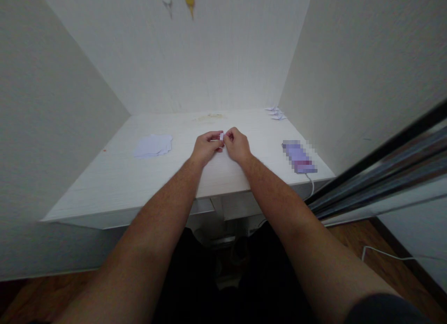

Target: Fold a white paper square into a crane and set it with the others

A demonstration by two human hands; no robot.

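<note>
A small folded piece of white paper (pixel 221 136) is held between my two hands over the middle of the white desk. My left hand (pixel 206 147) pinches it from the left, with fingers and thumb on either side. From the right, my right hand (pixel 237 143) has its thumb and forefinger closed on the paper's other edge. The fingertips of both hands nearly touch, and they cover part of the paper.
A loose stack of white paper (pixel 153 145) lies left on the desk (pixel 115 179). Several small folded paper pieces (pixel 275 113) sit at the back right. A phone (pixel 298 156), blurred out, lies at the right with a white cable (pixel 312 183). Walls enclose the desk's back and sides.
</note>
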